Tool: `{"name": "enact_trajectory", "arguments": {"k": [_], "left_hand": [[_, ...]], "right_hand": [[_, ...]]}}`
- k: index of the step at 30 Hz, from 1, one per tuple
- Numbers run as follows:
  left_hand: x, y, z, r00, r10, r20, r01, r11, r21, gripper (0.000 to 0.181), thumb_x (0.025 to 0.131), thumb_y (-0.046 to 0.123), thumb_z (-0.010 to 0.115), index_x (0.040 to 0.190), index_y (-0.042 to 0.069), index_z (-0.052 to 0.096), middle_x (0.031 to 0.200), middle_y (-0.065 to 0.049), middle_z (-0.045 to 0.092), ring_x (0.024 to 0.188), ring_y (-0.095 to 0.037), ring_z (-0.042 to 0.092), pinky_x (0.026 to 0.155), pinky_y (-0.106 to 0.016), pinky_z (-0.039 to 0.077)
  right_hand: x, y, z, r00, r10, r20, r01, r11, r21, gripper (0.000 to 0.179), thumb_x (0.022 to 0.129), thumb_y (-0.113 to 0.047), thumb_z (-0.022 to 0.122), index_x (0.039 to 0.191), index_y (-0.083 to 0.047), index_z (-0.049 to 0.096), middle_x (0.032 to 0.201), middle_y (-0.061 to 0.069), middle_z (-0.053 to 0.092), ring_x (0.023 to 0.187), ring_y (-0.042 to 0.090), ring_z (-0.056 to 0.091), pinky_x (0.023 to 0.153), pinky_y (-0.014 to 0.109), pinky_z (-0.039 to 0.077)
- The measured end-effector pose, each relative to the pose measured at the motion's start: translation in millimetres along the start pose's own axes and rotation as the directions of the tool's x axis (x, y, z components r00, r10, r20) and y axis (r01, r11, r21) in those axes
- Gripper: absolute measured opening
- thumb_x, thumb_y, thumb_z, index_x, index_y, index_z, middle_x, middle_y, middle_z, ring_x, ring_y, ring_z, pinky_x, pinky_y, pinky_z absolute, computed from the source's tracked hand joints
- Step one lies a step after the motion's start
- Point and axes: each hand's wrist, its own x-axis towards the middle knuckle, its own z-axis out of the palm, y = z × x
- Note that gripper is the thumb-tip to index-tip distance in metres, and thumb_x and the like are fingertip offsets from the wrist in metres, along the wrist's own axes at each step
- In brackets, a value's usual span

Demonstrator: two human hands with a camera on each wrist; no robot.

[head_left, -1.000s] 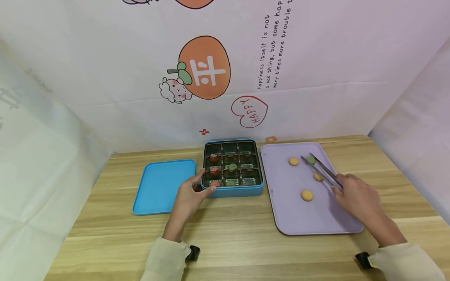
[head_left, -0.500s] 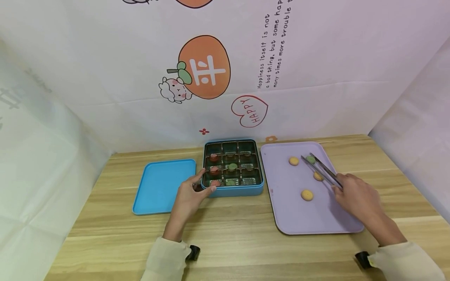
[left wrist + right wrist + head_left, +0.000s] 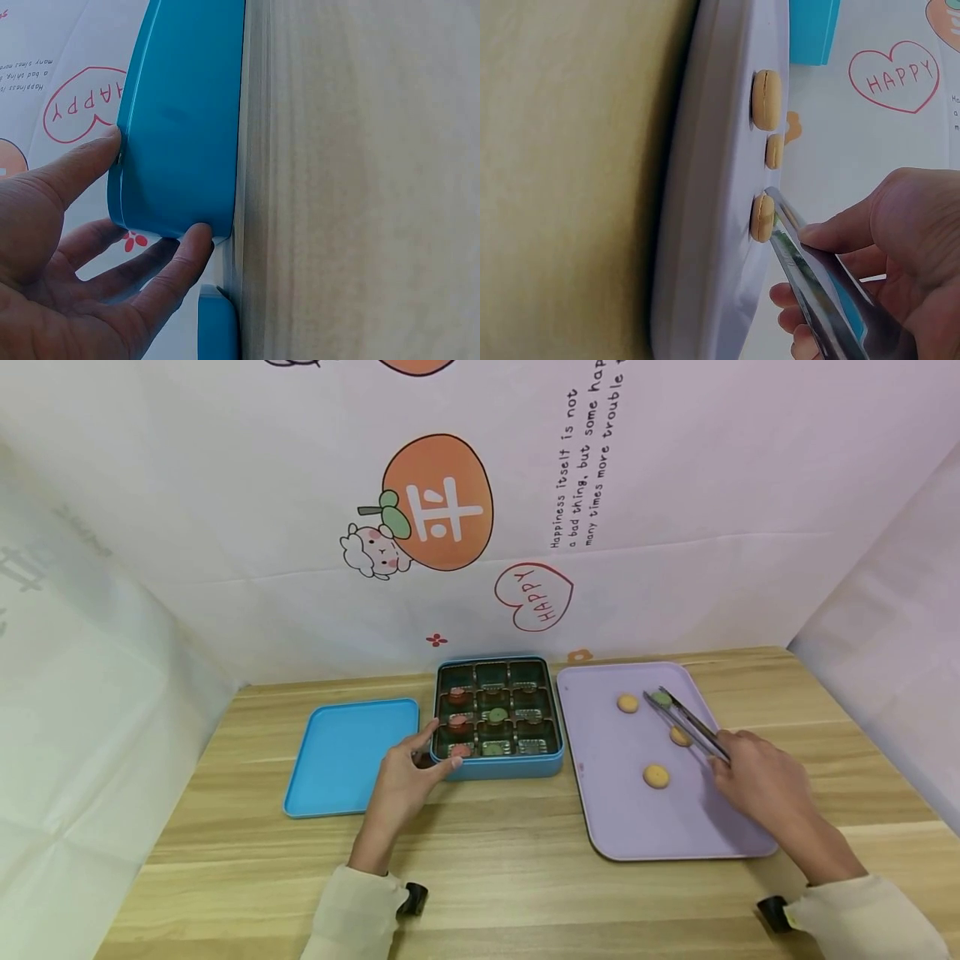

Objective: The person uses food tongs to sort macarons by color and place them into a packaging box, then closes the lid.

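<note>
With thumb at the front and fingers along the side, my left hand (image 3: 405,783) holds the near left corner of a blue tin box (image 3: 502,768). Pink macarons (image 3: 458,721) sit in the left column of its divided insert, and green macarons (image 3: 498,716) fill two middle compartments. My right hand (image 3: 761,777) grips metal tongs (image 3: 817,292) over a lilac tray (image 3: 622,814). The tong tips stand on either side of a green macaron (image 3: 662,699) at the tray's far side; whether both touch it I cannot tell. Yellow macarons (image 3: 656,776) lie on the tray nearby.
A blue lid (image 3: 348,760) lies left of the box on the wooden table (image 3: 510,877). Behind everything hangs a printed white cloth (image 3: 300,610), close to the table's back edge. The tray stands just right of the box.
The tong tips have drawn slightly closer together around the green macaron. My left hand and the box stay where they were.
</note>
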Motion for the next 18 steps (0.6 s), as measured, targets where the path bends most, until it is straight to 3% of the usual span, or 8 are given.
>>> {"name": "enact_trajectory", "arguments": {"k": [18], "left_hand": [[1.2,0.7,0.5,1.000,-0.008,-0.001,0.008,1.000,0.001,0.072,0.094,0.025,0.081,0.159,0.022,0.048,0.097,-0.013,0.053,0.065,-0.017,0.043,0.057,-0.029,0.035]], "right_hand": [[0.2,-20,-11,0.997,-0.044,-0.063,0.044,0.999,0.001,0.011,0.091,-0.007,0.068,0.095,0.002,0.062,0.074,0.010,0.052,0.059,0.024,0.046,0.049,0.040,0.034]]}}
